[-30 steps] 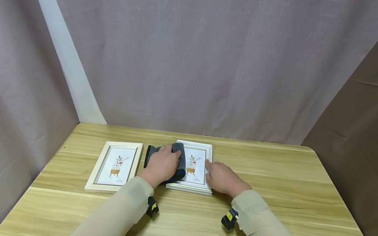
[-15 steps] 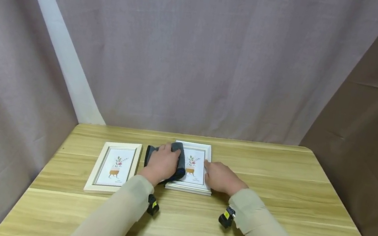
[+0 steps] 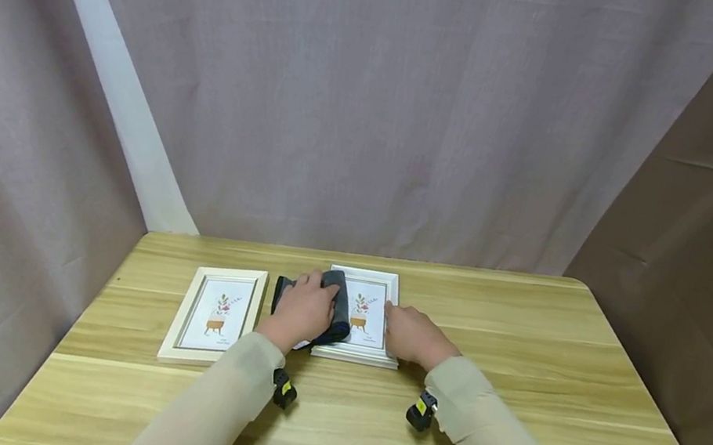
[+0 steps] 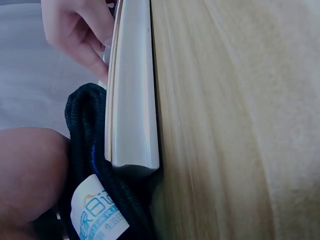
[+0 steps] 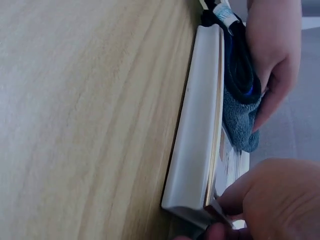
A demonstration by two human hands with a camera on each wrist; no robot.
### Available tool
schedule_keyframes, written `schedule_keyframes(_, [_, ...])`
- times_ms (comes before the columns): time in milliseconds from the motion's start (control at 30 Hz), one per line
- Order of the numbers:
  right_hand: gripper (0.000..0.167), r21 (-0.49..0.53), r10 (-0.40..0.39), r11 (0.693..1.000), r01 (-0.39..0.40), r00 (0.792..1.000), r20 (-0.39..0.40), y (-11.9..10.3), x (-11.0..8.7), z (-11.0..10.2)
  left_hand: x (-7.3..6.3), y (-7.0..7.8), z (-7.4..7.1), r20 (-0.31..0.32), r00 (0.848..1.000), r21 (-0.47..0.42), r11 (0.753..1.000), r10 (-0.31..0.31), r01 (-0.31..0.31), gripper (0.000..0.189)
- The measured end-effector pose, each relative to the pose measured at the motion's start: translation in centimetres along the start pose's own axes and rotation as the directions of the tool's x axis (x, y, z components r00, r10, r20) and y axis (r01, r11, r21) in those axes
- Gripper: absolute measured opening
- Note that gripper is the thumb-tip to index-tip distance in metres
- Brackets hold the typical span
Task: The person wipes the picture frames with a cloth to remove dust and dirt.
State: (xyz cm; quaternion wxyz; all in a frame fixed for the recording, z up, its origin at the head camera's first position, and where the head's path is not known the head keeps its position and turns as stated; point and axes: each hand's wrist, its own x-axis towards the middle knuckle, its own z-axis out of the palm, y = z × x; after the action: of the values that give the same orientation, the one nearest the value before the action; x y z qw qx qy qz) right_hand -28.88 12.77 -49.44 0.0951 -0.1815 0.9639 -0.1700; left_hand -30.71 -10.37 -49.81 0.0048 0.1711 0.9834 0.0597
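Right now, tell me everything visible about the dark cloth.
The cloth is dark grey, fuzzy like towelling, and folded in layers, with dark edging and blue inside the fold. A white label with blue print shows at its near side. It lies over the left part of the right-hand picture frame and past that edge; the left hand grips it from above. Whether it touches the table is unclear.

White picture frame [image 3: 356, 355], partly hidden
Folded grey cloth [image 3: 342, 307] covered its left side; lettering [image 3: 369, 339] inside was too small to read.
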Motion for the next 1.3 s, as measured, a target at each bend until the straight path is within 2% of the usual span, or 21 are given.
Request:
schedule_keyframes(133, [0.056,0.009,0.009,1.0,-0.009,1.0,0.0,-0.2,0.0,0.0,-0.6,0.1,-0.4,0.013,1.0,0.007,1.0,0.006,-0.006,0.047])
schedule_keyframes(300, [0.056,0.092,0.054,0.994,-0.056,0.998,0.022,0.4,0.1,0.5,-1.5,0.2,-0.4,0.007,1.0,0.008,1.0,0.031,-0.031,0.047])
schedule_keyframes(567, [0.058,0.152,0.06,0.987,-0.06,0.998,0.008,0.9,0.0,0.7,-3.3,0.4,-0.5,-0.016,0.997,0.022,0.997,0.074,-0.074,0.045])
schedule_keyframes(1033, [0.058,0.155,0.077,0.985,-0.078,0.997,0.012,0.8,-0.1,0.7,-7.2,0.9,-0.4,-0.046,0.991,0.008,0.992,0.129,-0.129,0.041])
schedule_keyframes(1300, [0.058,0.144,0.071,0.987,-0.073,0.997,0.02,0.9,-0.1,0.7,-9.0,1.2,-0.5,-0.061,0.986,-0.01,0.987,0.156,-0.157,0.038])
